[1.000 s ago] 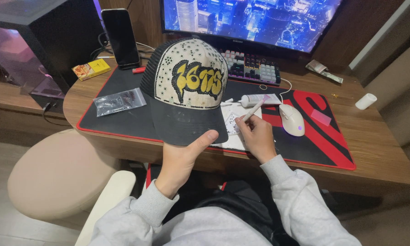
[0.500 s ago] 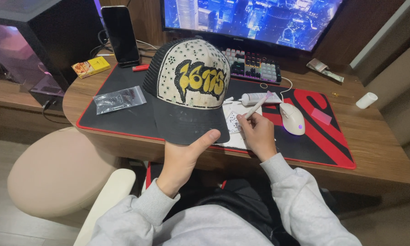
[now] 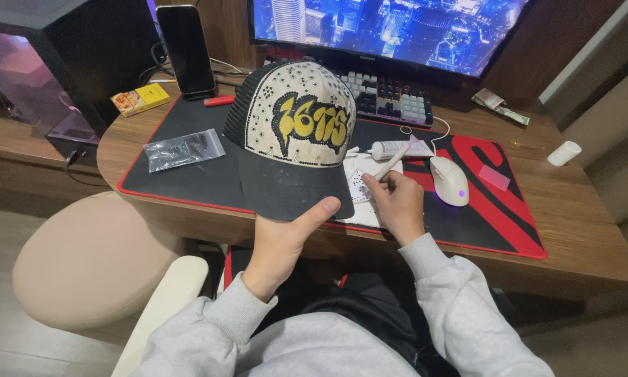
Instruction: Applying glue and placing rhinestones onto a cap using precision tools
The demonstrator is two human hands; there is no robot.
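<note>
Since the cap (image 3: 293, 139) is held by its dark brim at the near edge of the table (image 3: 593, 237), it is judged light, with a stiff brim and a softer crown and mesh back. The left hand (image 3: 282, 241) grips the brim, thumb pressed on top and the other fingers hidden beneath, so the brim is pinched between them. The stones glued over the cap's front panel look small and easily knocked off, so the brim or mesh is judged the safer hold.

Just right of the cap, the right hand (image 3: 398, 202) pinches a thin white pen-like tool (image 3: 392, 162) over a white sheet (image 3: 359, 188). A glue tube (image 3: 401, 149) lies behind that sheet and a white mouse (image 3: 450, 180) farther right. Left of the cap lies a clear plastic bag (image 3: 183, 149); behind the cap stand a keyboard (image 3: 387, 98) and a phone (image 3: 186, 50).
</note>
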